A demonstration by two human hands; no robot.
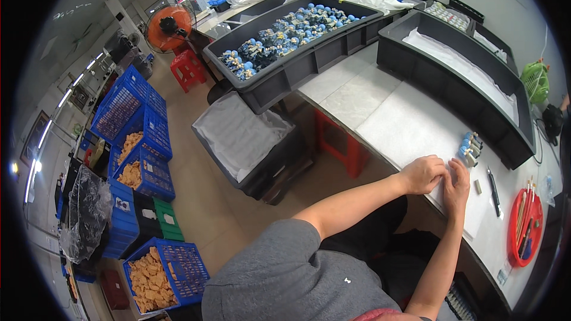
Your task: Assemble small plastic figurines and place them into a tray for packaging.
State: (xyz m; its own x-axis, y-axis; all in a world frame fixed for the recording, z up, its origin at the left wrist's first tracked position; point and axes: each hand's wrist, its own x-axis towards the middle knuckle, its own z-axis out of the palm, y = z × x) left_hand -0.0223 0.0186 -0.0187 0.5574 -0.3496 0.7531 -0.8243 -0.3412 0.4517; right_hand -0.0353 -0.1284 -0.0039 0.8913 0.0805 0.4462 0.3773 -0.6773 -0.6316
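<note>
Above the near edge of the white table (389, 120), my left hand (423, 173) and my right hand (457, 187) meet at their fingertips. Both have their fingers curled together in a pinch. Whatever lies between them is too small or too hidden to make out. Just beyond my right hand stand several small blue-topped figurines (470, 147) in a short row. To the right of that hand lies a small pale block (477, 186), and past it a dark pen-like tool (494, 190).
A red tray (513, 244) with brushes sits at the right. Behind the figurines is a dark bin (452, 77) lined with white. Farther left, a grey bin (279, 80) holds many blue figurines. Blue crates (193, 267) with tan pieces stand on the floor at left, near an orange fan (171, 27).
</note>
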